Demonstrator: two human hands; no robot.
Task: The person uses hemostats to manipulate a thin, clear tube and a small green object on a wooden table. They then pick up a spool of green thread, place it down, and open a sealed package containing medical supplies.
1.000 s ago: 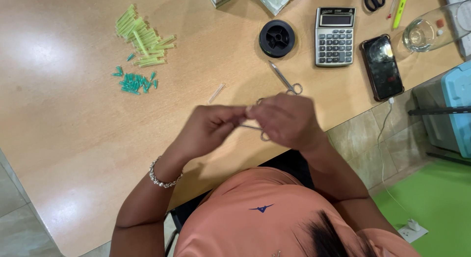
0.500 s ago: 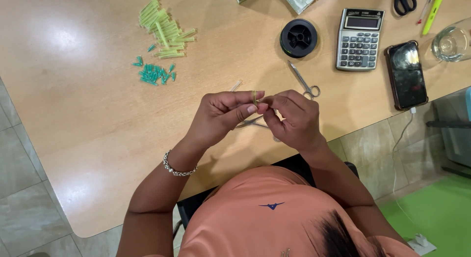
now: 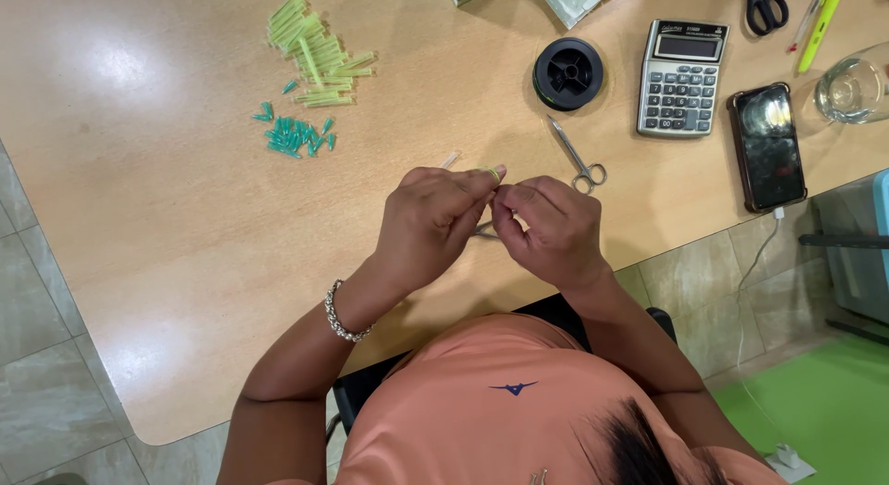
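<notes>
Head view: my left hand (image 3: 433, 221) and right hand (image 3: 548, 227) meet fingertip to fingertip over the table (image 3: 185, 235), pinching something tiny; scissors (image 3: 576, 157) near.

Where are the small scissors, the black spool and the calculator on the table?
small scissors (image 3: 576, 158), head view, on the closed blades and shank.
black spool (image 3: 568, 73), head view, on its round top face.
calculator (image 3: 681, 79), head view, on the keypad.

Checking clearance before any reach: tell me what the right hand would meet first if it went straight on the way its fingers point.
The right hand points toward the left hand, whose fingertips it already meets over the table. So the left hand comes first.
</notes>
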